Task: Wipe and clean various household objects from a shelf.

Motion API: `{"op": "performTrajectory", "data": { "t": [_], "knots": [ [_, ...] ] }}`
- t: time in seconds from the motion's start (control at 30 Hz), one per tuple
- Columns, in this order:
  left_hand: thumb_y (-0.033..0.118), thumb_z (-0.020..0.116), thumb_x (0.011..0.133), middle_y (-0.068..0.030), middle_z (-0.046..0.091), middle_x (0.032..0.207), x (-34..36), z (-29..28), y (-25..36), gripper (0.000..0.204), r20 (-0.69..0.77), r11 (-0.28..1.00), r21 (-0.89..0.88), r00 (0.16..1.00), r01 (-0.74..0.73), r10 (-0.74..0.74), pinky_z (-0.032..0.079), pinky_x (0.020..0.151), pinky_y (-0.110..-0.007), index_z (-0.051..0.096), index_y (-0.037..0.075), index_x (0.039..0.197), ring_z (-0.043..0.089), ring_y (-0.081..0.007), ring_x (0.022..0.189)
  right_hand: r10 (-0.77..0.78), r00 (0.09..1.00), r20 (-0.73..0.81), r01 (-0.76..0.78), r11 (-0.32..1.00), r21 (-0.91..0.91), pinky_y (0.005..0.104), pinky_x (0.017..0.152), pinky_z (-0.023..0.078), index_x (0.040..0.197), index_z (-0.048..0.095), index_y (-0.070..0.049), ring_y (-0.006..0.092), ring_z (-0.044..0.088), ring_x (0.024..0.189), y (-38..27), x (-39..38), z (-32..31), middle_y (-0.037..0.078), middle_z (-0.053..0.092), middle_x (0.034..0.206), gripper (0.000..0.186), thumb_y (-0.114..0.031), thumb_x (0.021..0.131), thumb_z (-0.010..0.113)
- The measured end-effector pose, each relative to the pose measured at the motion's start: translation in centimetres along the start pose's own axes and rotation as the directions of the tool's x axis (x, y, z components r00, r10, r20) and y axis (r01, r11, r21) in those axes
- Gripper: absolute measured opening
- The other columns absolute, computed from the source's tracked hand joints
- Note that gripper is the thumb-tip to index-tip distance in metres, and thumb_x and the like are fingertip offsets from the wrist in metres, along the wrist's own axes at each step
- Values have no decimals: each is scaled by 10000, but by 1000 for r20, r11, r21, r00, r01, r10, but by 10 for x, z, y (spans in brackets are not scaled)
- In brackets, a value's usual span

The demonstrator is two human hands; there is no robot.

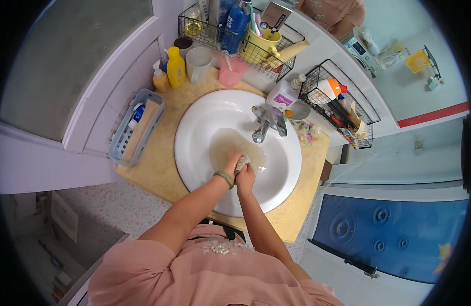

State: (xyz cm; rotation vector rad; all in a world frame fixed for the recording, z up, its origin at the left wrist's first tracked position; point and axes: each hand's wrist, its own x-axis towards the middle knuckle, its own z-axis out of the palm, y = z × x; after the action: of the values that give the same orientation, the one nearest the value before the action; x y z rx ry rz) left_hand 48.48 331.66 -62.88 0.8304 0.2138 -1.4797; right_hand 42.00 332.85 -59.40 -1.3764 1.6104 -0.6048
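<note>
Over a white oval washbasin (194, 122), both my hands are closed around a small, crumpled greyish cloth (242, 161). My left hand (232, 165) grips it from the left, a green bangle on that wrist. On the right, my right hand (245, 178) is wrapped around its lower end. Part of the cloth is hidden by my fingers. Cloudy brownish water (226, 144) lies in the bottom of the basin under my hands. A chrome faucet (262, 131) stands at the basin's back right, with no stream visible from it.
The basin sits in a yellowish countertop (169, 125). At its left lies a grey-blue plastic basket (136, 127). Behind stand a yellow bottle (176, 68), a white mug (199, 65) and a pink cup (232, 71). Wire racks (289, 69) hang above; a white bottle (285, 95) stands near the faucet.
</note>
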Motion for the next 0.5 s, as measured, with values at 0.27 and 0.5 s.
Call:
{"op": "performTrajectory", "data": {
  "t": [0.27, 0.5],
  "knots": [
    [147, 459, 863, -66, 497, 809, -47, 16, -14, 167, -27, 643, 730, 930, -233, 367, 411, 687, -282, 435, 23, 973, 477, -133, 748, 331, 900, 286, -435, 745, 506, 351, 631, 461, 898, 577, 35, 235, 577, 652, -4, 66, -13, 139, 596, 802, 257, -192, 823, 483],
    [258, 483, 865, -63, 488, 880, -13, 25, 34, 231, -72, 849, 528, 994, -36, 86, 443, 653, -319, 453, 69, 996, 509, -154, 775, 83, 967, 242, -218, 763, 609, 257, 613, 407, 825, 553, -5, 133, 486, 651, -28, -5, -12, 44, 544, 718, 204, -196, 838, 482]
  ]
}}
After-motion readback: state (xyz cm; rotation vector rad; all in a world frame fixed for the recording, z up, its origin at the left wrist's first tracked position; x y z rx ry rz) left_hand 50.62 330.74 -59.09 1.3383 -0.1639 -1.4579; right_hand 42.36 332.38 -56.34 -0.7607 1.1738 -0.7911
